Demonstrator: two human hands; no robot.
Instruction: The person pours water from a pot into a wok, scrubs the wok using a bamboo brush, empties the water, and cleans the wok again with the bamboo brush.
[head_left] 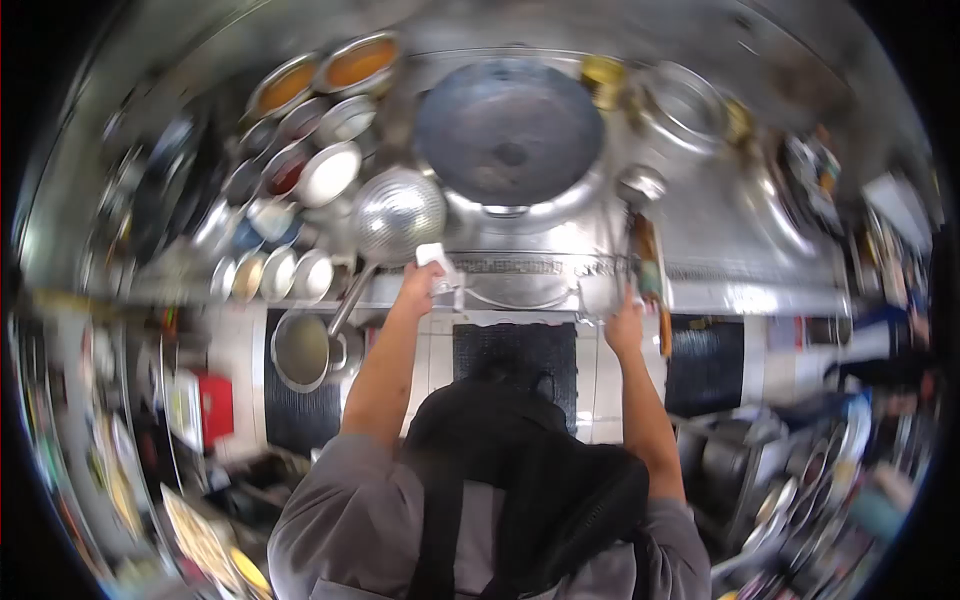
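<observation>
My left hand (423,284) is closed on a folded white cloth (433,258) at the stove's front edge. Just beyond it lies a round perforated strainer (399,214), its handle slanting down toward a pot (302,350). My right hand (625,324) is wrapped around the lower end of the handle of a metal ladle (641,184), whose bowl rests on the steel surface to the right of the wok. A long tool with a wooden handle (648,262) lies beside that ladle. Between and beyond both hands sits a large dark wok (510,125) with no food visible in it.
Several bowls of seasonings stand on the left, including a white bowl (329,174) and an oval container of orange liquid (361,63). At the back right are a metal basin (686,102) and a yellow can (603,80). A red box (214,408) stands low on the left.
</observation>
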